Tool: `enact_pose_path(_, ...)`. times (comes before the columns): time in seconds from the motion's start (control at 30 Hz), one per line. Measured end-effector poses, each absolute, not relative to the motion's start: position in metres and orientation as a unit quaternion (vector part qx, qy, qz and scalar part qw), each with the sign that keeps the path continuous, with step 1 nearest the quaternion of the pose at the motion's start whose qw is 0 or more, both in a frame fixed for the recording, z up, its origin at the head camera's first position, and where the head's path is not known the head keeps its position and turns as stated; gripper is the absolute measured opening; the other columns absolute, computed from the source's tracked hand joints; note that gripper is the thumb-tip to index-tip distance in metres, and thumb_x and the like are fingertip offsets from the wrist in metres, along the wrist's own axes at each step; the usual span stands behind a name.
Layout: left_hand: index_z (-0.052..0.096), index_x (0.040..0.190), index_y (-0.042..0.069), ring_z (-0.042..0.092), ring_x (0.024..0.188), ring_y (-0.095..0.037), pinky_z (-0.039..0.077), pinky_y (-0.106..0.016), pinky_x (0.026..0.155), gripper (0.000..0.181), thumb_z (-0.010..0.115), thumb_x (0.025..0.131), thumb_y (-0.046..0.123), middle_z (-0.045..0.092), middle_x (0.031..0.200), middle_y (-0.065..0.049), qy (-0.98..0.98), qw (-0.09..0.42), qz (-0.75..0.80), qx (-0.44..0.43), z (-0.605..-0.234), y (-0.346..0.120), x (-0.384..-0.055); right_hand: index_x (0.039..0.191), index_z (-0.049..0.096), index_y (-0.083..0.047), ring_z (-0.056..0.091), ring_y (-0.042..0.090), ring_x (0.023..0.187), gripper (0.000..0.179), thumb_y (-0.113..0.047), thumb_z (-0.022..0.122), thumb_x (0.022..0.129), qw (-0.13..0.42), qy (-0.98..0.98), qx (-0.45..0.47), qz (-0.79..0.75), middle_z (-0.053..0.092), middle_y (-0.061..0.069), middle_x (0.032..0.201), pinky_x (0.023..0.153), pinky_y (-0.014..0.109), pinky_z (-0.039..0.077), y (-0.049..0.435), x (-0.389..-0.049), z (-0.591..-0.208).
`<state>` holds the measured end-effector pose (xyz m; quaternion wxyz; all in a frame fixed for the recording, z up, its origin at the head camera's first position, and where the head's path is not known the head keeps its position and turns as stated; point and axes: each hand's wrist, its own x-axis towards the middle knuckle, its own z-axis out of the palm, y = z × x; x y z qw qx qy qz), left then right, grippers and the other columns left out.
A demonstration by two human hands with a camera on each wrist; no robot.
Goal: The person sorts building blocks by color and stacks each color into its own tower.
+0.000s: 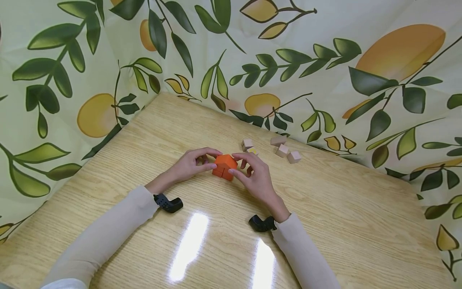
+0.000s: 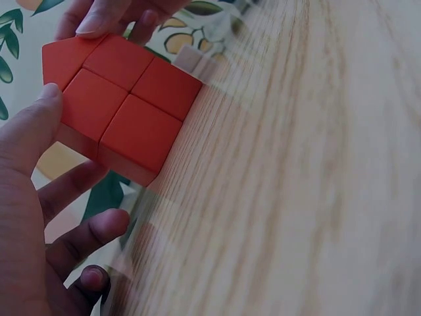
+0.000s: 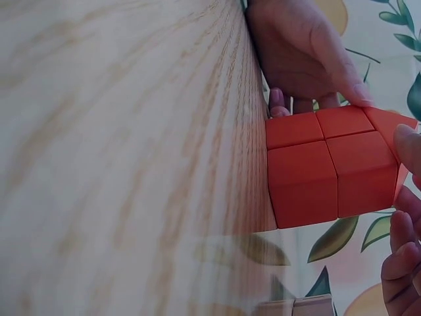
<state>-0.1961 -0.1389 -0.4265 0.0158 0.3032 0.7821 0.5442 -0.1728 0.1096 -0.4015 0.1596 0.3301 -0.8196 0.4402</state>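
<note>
Orange-red cubes (image 1: 223, 173) stand stacked on the table, with a wedge-shaped block (image 1: 226, 160) on top, making a small house shape. My left hand (image 1: 189, 165) holds its left side near the top, thumb at the near face and index finger behind. From the right, my right hand (image 1: 258, 178) pinches the same stack, thumb in front and index finger at the far top edge. In the left wrist view the cubes (image 2: 141, 135) fit tightly with thin seams. The right wrist view shows the cubes (image 3: 335, 171) with their lower side at the tabletop.
Several plain wooden blocks lie behind and right of the stack, among them a cube (image 1: 247, 144), a longer block (image 1: 278, 140) and another cube (image 1: 294, 157). The wooden table (image 1: 335, 212) ends at a leaf-patterned cloth (image 1: 202, 40). Black devices (image 1: 169, 204) sit on both wrists.
</note>
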Motion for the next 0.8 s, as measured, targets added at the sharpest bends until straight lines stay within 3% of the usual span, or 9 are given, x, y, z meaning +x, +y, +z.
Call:
enact_pose_path(0.37,0.062,0.125,0.020,0.054,0.082,-0.019,0.044,-0.031,0.069,0.034,0.067,0.091,0.022,0.063,0.116,0.004,0.783,0.013,0.540,0.308,-0.4240,-0.1380,-0.1967,0.116,0.066,-0.009,0.051,0.019,0.076,0.041,-0.011,0.080,0.078,0.162,-0.816,0.329,0.446,0.061,0.003,0.091,0.053,0.032,0.040,0.1105,-0.1719,-0.3994)
enact_pose_path(0.63,0.062,0.125,0.021,0.055,0.082,-0.017,0.044,-0.031,0.069,0.034,0.067,0.091,0.021,0.063,0.115,0.005,0.786,0.003,0.535,0.309,-0.4244,-0.1375,-0.1975,0.116,0.065,-0.002,0.052,0.028,0.075,0.045,-0.005,0.081,0.074,0.159,-0.809,0.332,0.458,0.064,0.011,0.096,0.052,0.037,0.040,0.1093,-0.1724,-0.3984)
enact_pose_path(0.8,0.062,0.124,0.021,0.053,0.082,-0.018,0.042,-0.030,0.069,0.033,0.067,0.092,0.020,0.063,0.115,0.005,0.789,0.007,0.534,0.304,-0.4267,-0.1378,-0.1966,0.117,0.065,-0.004,0.053,0.023,0.077,0.043,-0.007,0.080,0.077,0.145,-0.815,0.328,0.456,0.064,0.007,0.098,0.054,0.035,0.042,0.1095,-0.1713,-0.3989)
